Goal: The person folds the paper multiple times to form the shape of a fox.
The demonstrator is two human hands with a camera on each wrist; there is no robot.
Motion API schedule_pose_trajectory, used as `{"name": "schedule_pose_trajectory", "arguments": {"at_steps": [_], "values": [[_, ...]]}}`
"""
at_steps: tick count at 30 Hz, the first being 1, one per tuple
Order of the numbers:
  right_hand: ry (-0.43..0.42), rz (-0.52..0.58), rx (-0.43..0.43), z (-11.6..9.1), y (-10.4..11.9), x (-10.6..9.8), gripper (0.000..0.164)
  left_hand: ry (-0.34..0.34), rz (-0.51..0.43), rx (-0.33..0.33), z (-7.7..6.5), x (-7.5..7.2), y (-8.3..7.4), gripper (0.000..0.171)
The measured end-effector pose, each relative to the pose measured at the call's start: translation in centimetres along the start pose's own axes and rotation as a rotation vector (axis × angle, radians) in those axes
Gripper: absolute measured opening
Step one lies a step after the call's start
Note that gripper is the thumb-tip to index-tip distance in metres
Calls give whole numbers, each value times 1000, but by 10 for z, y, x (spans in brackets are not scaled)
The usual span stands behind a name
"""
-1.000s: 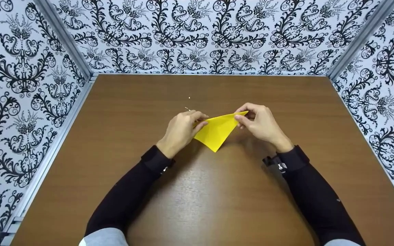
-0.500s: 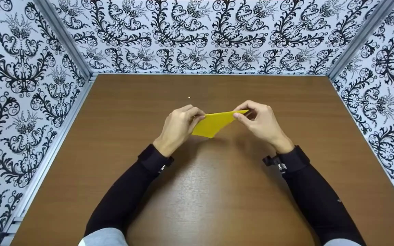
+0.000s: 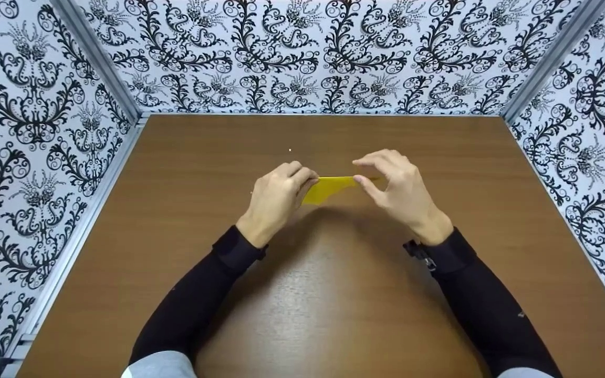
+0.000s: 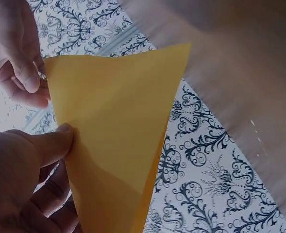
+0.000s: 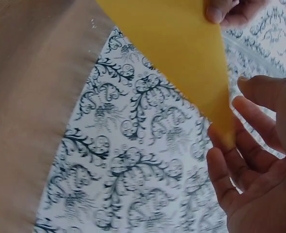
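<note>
A folded sheet of yellow paper is held up over the table between the two hands, its folded edge on top and its lower part hanging away from the head camera. My left hand pinches that edge near its left part, the thumb pressed flat on the face of the sheet. At the right-hand corner, my right hand has its thumb and index finger spread apart. In the right wrist view the paper's pointed tip lies against the fingers, with the thumb away from it.
The brown wooden table is bounded by patterned panels at the back and both sides, with metal rails at the corners. A tiny white speck lies on the table behind the hands.
The paper has tipped so that its lower point swings up and away, and less of its face shows. My right thumb and index finger have parted from their pinch on the corner.
</note>
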State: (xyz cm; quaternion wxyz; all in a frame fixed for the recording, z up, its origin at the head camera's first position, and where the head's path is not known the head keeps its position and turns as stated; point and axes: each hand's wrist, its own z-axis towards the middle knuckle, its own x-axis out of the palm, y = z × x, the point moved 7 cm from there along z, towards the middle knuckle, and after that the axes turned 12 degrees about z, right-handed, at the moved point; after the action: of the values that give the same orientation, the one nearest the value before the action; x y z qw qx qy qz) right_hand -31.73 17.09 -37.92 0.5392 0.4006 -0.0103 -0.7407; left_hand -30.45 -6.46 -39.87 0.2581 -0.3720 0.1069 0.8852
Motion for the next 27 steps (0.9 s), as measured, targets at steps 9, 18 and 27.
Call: {"name": "schedule_pose_trajectory", "arguments": {"at_steps": [9,18,27], "values": [[79,-245,-146,-4,28,19,22,-91,98,102,0,-4,-20,9],[81,-229,-205,-9,36,32,15,-68,78,154,-1,-6,-32,14],[85,-161,-218,-10,38,31,8,-68,32,169,0,-9,-32,16]]}}
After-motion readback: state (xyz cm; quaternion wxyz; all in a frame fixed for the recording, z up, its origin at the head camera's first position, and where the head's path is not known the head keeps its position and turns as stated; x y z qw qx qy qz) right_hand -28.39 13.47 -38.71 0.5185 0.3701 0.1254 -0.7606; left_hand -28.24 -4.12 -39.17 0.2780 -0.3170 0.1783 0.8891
